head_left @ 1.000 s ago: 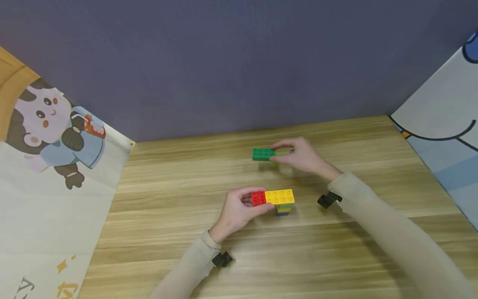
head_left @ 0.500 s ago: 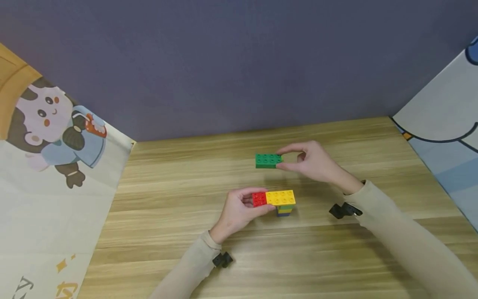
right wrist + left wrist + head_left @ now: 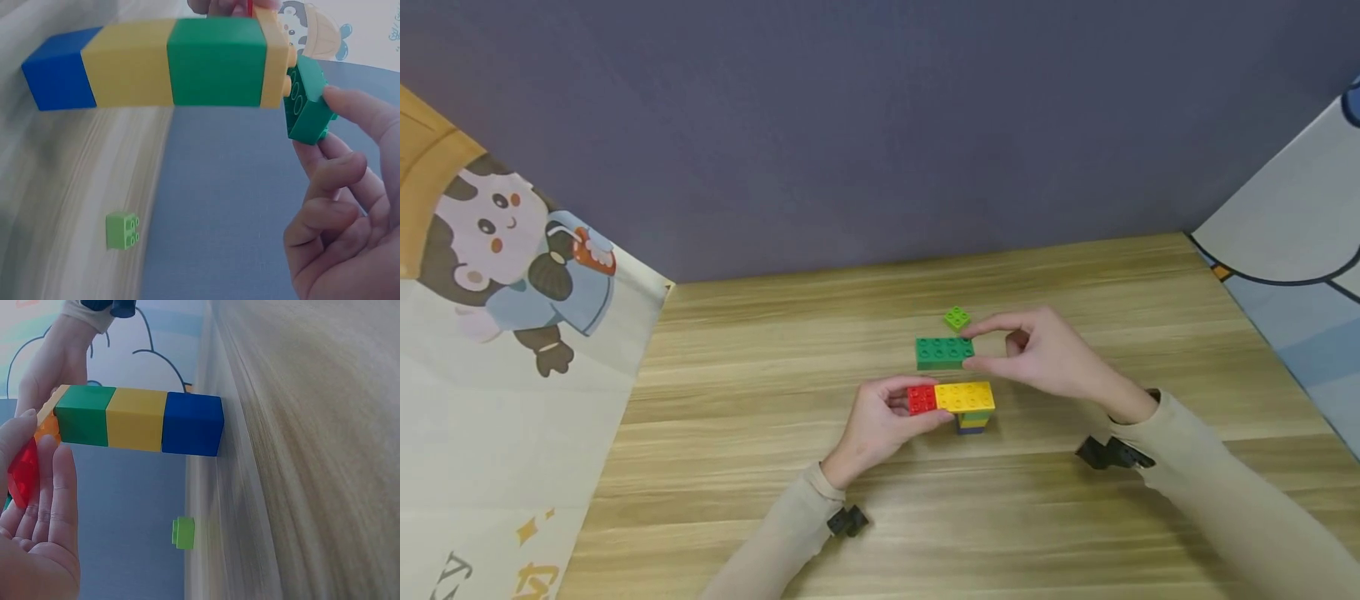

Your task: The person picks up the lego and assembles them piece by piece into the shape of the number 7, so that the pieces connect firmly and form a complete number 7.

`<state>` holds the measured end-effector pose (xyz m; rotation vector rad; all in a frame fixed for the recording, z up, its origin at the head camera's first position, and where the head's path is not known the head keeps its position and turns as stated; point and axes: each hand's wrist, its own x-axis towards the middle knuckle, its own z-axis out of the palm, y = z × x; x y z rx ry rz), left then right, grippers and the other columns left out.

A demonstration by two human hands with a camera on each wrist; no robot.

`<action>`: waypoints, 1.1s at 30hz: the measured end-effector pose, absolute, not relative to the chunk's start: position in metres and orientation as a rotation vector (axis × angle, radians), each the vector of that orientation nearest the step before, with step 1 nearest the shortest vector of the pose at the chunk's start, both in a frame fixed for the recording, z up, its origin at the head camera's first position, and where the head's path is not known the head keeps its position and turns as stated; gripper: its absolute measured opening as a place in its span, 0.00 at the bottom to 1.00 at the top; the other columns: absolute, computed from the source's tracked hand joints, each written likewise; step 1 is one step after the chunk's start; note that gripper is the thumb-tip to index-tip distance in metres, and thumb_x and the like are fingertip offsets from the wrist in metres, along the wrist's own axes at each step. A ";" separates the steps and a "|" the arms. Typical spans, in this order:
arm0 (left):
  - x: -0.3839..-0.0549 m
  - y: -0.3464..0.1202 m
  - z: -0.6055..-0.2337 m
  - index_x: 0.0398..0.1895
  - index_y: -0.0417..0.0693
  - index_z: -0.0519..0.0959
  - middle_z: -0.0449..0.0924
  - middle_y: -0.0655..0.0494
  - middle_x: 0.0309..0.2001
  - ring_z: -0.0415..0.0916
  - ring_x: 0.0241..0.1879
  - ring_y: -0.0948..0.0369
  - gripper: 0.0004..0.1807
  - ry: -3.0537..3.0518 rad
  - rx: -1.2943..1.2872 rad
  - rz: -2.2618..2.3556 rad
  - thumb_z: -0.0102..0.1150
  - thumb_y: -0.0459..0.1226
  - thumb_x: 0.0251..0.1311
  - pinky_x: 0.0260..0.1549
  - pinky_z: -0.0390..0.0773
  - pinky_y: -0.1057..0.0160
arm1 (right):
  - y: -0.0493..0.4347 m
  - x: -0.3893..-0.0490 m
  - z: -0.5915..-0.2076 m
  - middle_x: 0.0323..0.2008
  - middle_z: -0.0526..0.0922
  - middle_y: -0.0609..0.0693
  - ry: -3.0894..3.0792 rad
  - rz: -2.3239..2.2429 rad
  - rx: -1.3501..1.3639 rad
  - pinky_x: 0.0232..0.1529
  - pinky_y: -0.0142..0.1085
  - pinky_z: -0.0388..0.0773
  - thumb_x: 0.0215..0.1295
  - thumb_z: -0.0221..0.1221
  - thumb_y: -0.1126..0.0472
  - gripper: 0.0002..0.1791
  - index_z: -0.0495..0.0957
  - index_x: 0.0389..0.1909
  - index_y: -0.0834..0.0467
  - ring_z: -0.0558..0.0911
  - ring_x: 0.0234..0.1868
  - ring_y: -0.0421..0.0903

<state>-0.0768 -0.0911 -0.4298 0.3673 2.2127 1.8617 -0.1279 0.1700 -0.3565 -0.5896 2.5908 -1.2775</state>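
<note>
A stack of bricks stands upright on the table, blue (image 3: pixel 62 69) at the bottom, then yellow (image 3: pixel 128 62) and green (image 3: pixel 215 62). A flat yellow brick (image 3: pixel 965 397) with studs tops it. Against that brick's left end is a red brick (image 3: pixel 921 400), pinched by my left hand (image 3: pixel 876 425) between thumb and fingers; the thumb tip reaches the yellow edge. Just behind the stack top, my right hand (image 3: pixel 1052 354) pinches a dark green eight-stud brick (image 3: pixel 942 353) by its right end. In the right wrist view the green brick's hollow underside faces the yellow studs.
A small lime green brick (image 3: pixel 957 318) rests on the wooden table (image 3: pixel 737 400) behind the held green brick. A dark blue-grey wall (image 3: pixel 880 142) rises at the back. Printed panels flank both sides, the left one with a cartoon cow (image 3: pixel 497 225).
My right hand has brought the green brick toward the stack, nearer and slightly right, uncovering the lime brick. My left hand stays on the red brick.
</note>
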 end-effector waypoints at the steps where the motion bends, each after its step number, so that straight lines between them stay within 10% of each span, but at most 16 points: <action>1: -0.077 -0.091 -0.430 0.56 0.39 0.87 0.91 0.42 0.48 0.87 0.34 0.68 0.22 2.209 0.372 1.864 0.80 0.33 0.57 0.37 0.89 0.67 | 0.171 -0.126 -0.357 0.11 0.62 0.41 2.591 -1.280 -0.599 0.15 0.32 0.58 0.61 0.78 0.49 0.20 0.90 0.54 0.45 0.60 0.14 0.37; 27: -0.076 -0.088 -0.431 0.52 0.34 0.87 0.91 0.37 0.42 0.87 0.33 0.69 0.19 2.145 0.406 1.959 0.79 0.29 0.56 0.34 0.87 0.70 | 0.165 -0.096 -0.373 0.12 0.68 0.37 2.534 -1.394 -0.762 0.13 0.30 0.61 0.58 0.80 0.56 0.17 0.91 0.49 0.48 0.63 0.14 0.32; 33: -0.077 -0.087 -0.432 0.54 0.33 0.86 0.91 0.37 0.45 0.88 0.35 0.70 0.21 2.150 0.429 1.954 0.79 0.28 0.56 0.36 0.89 0.67 | 0.163 -0.094 -0.378 0.32 0.90 0.46 2.546 -1.427 -0.884 0.15 0.29 0.65 0.59 0.79 0.60 0.16 0.91 0.49 0.50 0.65 0.15 0.30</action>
